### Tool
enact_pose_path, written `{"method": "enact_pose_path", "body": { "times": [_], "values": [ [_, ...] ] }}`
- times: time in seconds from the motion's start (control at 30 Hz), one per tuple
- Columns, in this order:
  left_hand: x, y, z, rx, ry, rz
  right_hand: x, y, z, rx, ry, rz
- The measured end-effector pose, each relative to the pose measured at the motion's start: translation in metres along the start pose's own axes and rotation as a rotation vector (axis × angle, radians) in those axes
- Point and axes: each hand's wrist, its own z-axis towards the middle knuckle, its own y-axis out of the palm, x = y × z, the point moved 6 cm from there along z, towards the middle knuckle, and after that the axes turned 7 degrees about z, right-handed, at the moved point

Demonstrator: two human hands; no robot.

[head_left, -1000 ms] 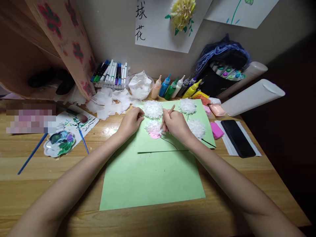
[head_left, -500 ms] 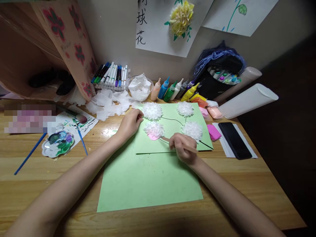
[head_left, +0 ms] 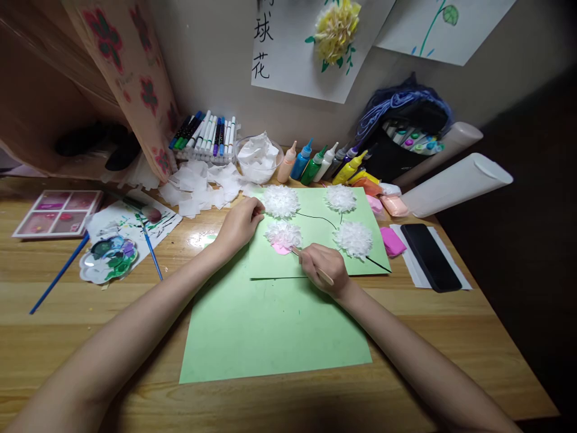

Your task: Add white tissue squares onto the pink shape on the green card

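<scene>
A smaller green card (head_left: 311, 237) bears several white tissue-paper flowers, joined in part by thin black drawn lines. Below the petals of the lower-left flower (head_left: 283, 231) shows a patch of pink clay (head_left: 282, 248). My right hand (head_left: 324, 267) is closed round a flat wooden stick (head_left: 325, 276), its tip at the right side of this pink patch. At the card's upper left edge, my left hand (head_left: 241, 224) pinches the card, its fingers together beside the upper-left flower (head_left: 280, 201). Under the card lies a larger green sheet (head_left: 279, 331).
Behind the card stand paint bottles (head_left: 311, 168), a bowl of tissue (head_left: 259, 157) and markers (head_left: 207, 135). Tissue squares (head_left: 198, 186) lie left of them. A paint palette (head_left: 108, 258) and brushes are at left; a phone (head_left: 430, 257) and pink clay lump (head_left: 392, 242) at right.
My right hand has moved left and slightly down with the wooden stick, bringing the tip to the pink patch. My left hand stays on the card edge. The view has shifted slightly.
</scene>
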Motion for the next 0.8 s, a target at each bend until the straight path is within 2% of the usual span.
{"method": "enact_pose_path", "body": {
  "times": [0.1, 0.2, 0.4, 0.5, 0.63, 0.8],
  "values": [
    [0.001, -0.001, 0.000, -0.006, -0.004, -0.004, 0.003, -0.002, 0.002, 0.024, 0.056, 0.022],
    [0.000, -0.001, 0.001, -0.011, -0.008, -0.002, 0.008, -0.003, 0.003, 0.042, 0.171, 0.073],
    [0.000, 0.000, 0.001, -0.011, -0.009, 0.004, 0.033, -0.004, 0.000, 0.145, 0.588, 0.346],
    [0.000, 0.000, 0.001, -0.011, -0.007, -0.003, 0.042, -0.001, 0.003, 0.153, 0.728, 0.437],
    [0.000, 0.000, 0.001, -0.015, -0.007, -0.003, 0.045, 0.001, 0.017, 0.023, 0.772, 0.405],
    [0.000, 0.000, 0.001, -0.018, -0.010, -0.005, 0.042, 0.008, 0.043, -0.241, 0.673, 0.301]
  ]
}}
